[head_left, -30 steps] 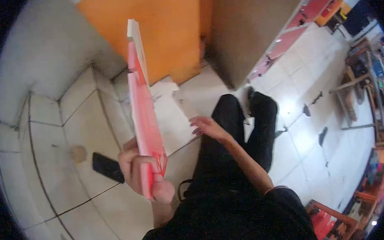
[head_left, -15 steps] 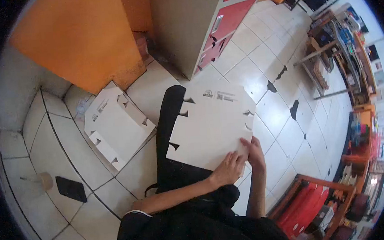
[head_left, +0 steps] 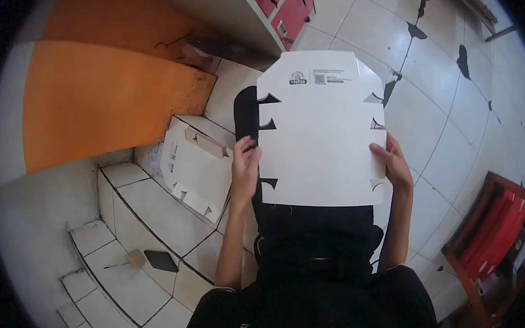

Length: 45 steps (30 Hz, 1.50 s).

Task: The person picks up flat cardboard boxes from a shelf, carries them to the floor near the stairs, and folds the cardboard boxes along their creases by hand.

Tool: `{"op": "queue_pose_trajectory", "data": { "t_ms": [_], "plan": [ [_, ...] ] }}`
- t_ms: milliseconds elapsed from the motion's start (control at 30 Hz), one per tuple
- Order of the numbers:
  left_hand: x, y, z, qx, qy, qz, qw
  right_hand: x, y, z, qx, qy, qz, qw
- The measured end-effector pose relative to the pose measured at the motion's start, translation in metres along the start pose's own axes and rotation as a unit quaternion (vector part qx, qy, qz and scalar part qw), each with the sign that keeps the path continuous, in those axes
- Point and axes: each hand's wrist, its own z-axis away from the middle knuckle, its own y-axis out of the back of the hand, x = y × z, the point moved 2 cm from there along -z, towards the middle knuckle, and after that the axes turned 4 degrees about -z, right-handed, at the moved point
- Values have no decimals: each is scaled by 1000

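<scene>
White cardboard, right edge pinched in right grip; left grip loosely spread beside it.

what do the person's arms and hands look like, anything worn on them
The left hand and right hand are bare, as are both forearms. Above them are short black sleeves, with thin pale trim along the hems.

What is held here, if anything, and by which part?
A white cardboard sheet, by its right edge, in the right hand, thumb on top. The left hand, open, is beside the opposite edge; contact is unclear.
</scene>
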Motion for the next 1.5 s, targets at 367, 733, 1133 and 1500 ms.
{"op": "queue_pose_trajectory", "data": {
  "t_ms": [367,733,1133,1500],
  "plan": [
    [6,-33,-14,-128,93,186,970,-11,-16,-4,134,12,206,969],
    [3,-16,-1,-146,108,143,973,-31,-21,55,260,246,398,845],
    [12,14,39,-155,-218,-160,950,-13,-19,99,-69,148,671,723],
    [18,10,68,-232,-256,-378,859,-10,-21,98,-96,161,717,672]
  ]
}}
